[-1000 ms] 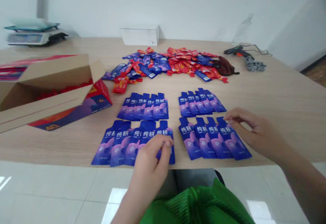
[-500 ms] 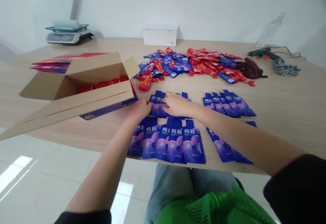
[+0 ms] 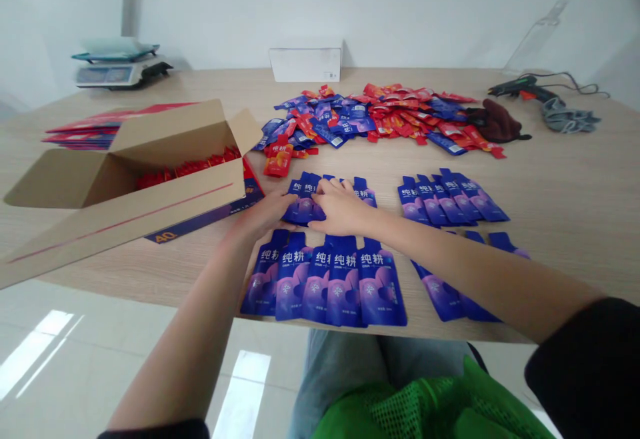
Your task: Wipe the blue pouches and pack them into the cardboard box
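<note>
My left hand reaches to the left end of the upper row of blue-purple pouches, its outstretched fingertips touching the end pouch. Over the middle of that row my right hand is curled, thumb and fingers closed around the pouches and hiding part of them. One pouch of the row shows to the right of the hand. Closer to me lies a row of overlapping blue-purple pouches. Two more groups are on the right, a far fan and a near one partly covered by my right forearm.
An open carton holding red packets stands left, with flat red-blue packaging behind. Mixed red and blue pouches are heaped at the back. Also there: a scale, white box, glue gun, dark cloth and grey cloth.
My right hand has shifted slightly left along the upper row, uncovering more of the pouch at its right end. My left hand stays at the left end. The camera view has shifted a little.
</note>
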`<state>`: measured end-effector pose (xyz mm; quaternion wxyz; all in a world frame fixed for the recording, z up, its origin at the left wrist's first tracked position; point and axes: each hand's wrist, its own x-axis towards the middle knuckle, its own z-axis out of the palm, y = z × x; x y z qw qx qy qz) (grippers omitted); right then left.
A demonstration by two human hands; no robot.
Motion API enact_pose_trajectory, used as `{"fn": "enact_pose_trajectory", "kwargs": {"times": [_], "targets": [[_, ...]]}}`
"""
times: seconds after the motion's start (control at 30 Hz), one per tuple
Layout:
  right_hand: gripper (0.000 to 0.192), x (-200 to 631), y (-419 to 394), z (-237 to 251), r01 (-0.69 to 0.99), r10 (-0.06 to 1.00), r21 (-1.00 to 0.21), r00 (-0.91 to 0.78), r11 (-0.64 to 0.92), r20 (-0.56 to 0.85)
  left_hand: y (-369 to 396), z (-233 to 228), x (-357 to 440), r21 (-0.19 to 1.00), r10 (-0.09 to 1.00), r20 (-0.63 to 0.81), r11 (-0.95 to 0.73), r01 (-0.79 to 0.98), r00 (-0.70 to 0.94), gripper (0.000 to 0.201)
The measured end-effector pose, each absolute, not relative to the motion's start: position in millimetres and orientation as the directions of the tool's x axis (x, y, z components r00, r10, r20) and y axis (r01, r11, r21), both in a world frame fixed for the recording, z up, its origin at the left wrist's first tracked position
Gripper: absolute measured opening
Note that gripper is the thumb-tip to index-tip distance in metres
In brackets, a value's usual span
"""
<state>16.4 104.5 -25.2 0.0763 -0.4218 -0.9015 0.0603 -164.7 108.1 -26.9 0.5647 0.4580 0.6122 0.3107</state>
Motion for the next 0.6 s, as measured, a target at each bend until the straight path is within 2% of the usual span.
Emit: {"fn": "enact_pose_trajectory", "kwargs": {"times": [0.2, 0.3, 0.37, 0.47, 0.5, 0.53, 0.6], "targets": [[0.045, 19, 108, -31, 0.724, 0.763, -0.249, -0.631, 0.644, 0.14, 106, -26, -164, 0.908, 0.897, -0.419, 0.411, 0.088, 0.141, 0.023], [0.045, 20, 110, -31, 0.71, 0.761, -0.289, -0.635, 0.642, 0.132, 103, -26, -159, 0.919, 0.912, -0.391, 0.393, 0.014, 0.126, 0.032], [0.06, 22, 111, -31, 0.719, 0.772, -0.297, -0.623, 0.629, 0.125, 100, -27, -155, 0.926, 0.923, -0.372, 0.376, -0.025, 0.098, 0.034], [0.097, 27, 112, -33, 0.76, 0.808, -0.29, -0.58, 0.582, 0.101, 97, -28, -152, 0.923, 0.924, -0.376, 0.38, -0.06, 0.063, 0.033], [0.101, 29, 113, -34, 0.768, 0.815, -0.287, -0.573, 0.572, 0.091, 96, -27, -151, 0.92, 0.922, -0.383, 0.386, -0.066, 0.055, 0.033], [0.097, 31, 113, -34, 0.77, 0.815, -0.284, -0.574, 0.572, 0.085, 96, -27, -151, 0.918, 0.921, -0.388, 0.39, -0.07, 0.046, 0.032], [0.071, 32, 113, -36, 0.756, 0.8, -0.28, -0.593, 0.591, 0.09, 97, -25, -150, 0.917, 0.92, -0.39, 0.391, -0.078, 0.031, 0.032]]}}
